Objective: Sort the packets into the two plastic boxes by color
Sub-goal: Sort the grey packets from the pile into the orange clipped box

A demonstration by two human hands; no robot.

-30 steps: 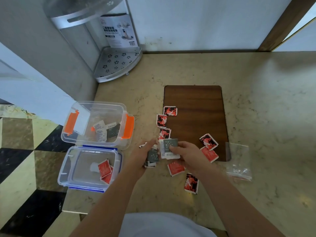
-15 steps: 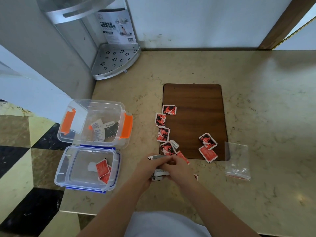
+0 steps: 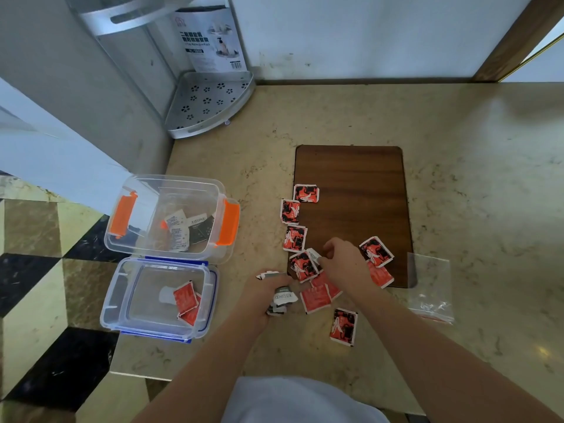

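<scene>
left grip (image 3: 268,293) clutching grey-white packets (image 3: 282,299), right grip (image 3: 343,264) pinching one at centre | few sorted in boxes (image 3: 137,323) lower left | red packets (image 3: 294,238) strewn mid-frame on bench (image 3: 473,193), mostly unsorted

Print on the packets (image 3: 282,297) and the card (image 3: 210,41) is unreadable.

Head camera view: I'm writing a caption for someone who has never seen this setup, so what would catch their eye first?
Probably the scatter of red packets along the near left edge of the wooden board, with the right hand reaching among them. Next, the left hand gripping a bunch of grey-and-white packets beside it. At the counter's left edge stand two clear boxes: the orange-clipped box holding grey-and-white packets, and the blue-clipped box holding red ones.
</scene>
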